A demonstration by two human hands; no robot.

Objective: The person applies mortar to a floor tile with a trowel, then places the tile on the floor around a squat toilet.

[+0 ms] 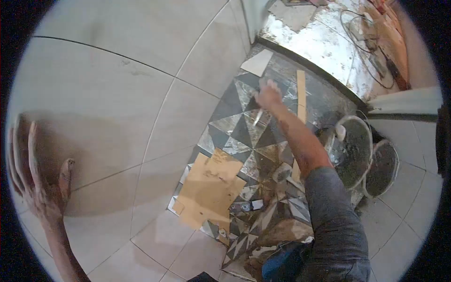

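Observation:
My left hand (44,174) lies flat with fingers spread on the large beige wall tiles (112,117) at the left. Over the far end of the patterned floor tiles (242,124), my right hand (270,95) reaches down with bent fingers. Those fingertips are blurred, and I cannot make out whether they hold anything. Just beyond it lies a pale cut tile piece (257,63). A slim light-coloured object (258,117) lies on the tiles below the right wrist. Beside the right forearm runs a narrow tan strip (301,91).
Two buckets (353,152) (383,167) stand at the right. Tan cardboard-like sheets (206,188) cover part of the floor, near a small tool (246,206) and a trowel-like tool (283,173). Past the threshold (314,70) lie a cable (345,35) and debris.

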